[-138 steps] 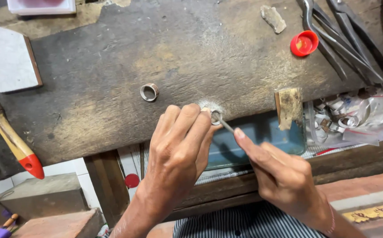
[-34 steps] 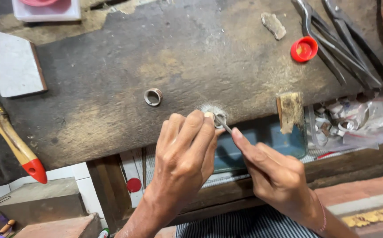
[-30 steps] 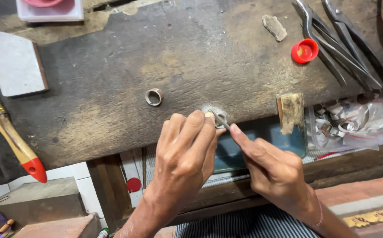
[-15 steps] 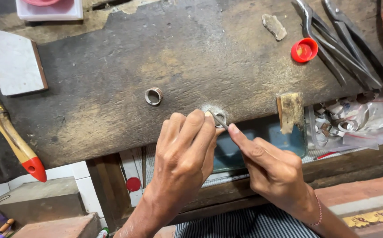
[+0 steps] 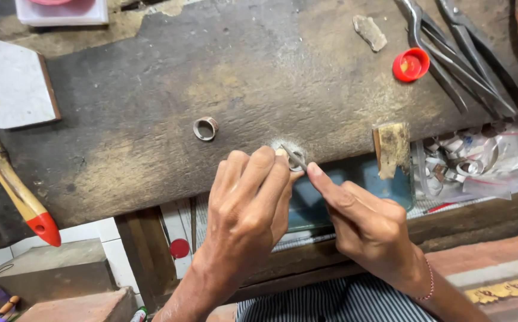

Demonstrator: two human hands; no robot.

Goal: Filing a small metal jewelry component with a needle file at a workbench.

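- paintbrush [image 5: 11, 179] at bench's left edge
- loose ring [image 5: 205, 128] on workbench [image 5: 151, 77], apart from hands
- left hand [image 5: 247, 209] pinches small ring [image 5: 295, 161] at bench edge
- right hand [image 5: 366, 223] grips thin tool [image 5: 294, 157], tip on that ring
- pliers [image 5: 450, 53] far right

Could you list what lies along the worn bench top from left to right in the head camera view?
Paintbrush with red-tipped handle → white slab → loose metal ring → left hand holding a ring → right hand with a thin tool → red cap → pliers.
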